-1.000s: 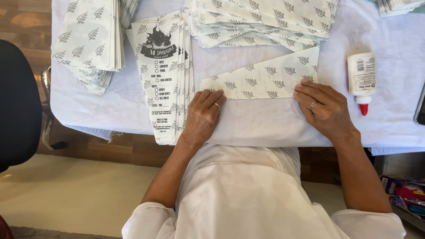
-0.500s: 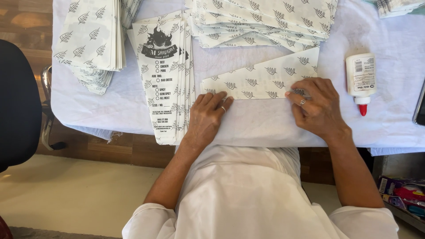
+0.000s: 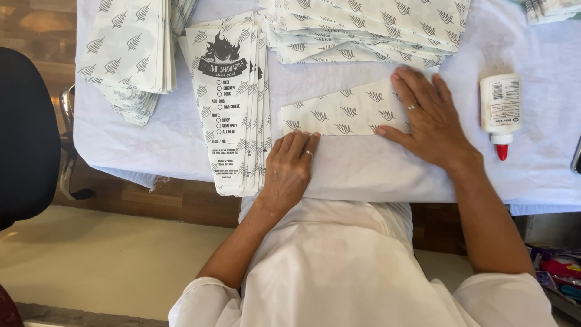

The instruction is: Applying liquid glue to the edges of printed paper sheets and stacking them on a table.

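**Two flat hands on a folded paper sleeve**

A folded paper sleeve point(image 3: 345, 113), white with a small printed motif, lies flat on the cloth-covered desk point(image 3: 375, 169), and everything else arranges itself around it. The right hand point(image 3: 426, 118) lies spread on the sleeve's wide end, palm down, fingers loose and gripping nothing. The left hand point(image 3: 290, 163) rests flat just below the sleeve's narrow end, fingertips touching its lower edge, also unclenched. To the left of the sleeve lies a stack of printed sleeves point(image 3: 233, 103); above it, a broad pile of patterned paper point(image 3: 369, 27); further left, another pile point(image 3: 130, 54). To its right stands a white glue bottle point(image 3: 500, 112) with a red tip.

The sleeve looks thin, light and limp, likely to crease or slide on the cloth. I would judge it best pinned under flat palms, or lifted by an edge.
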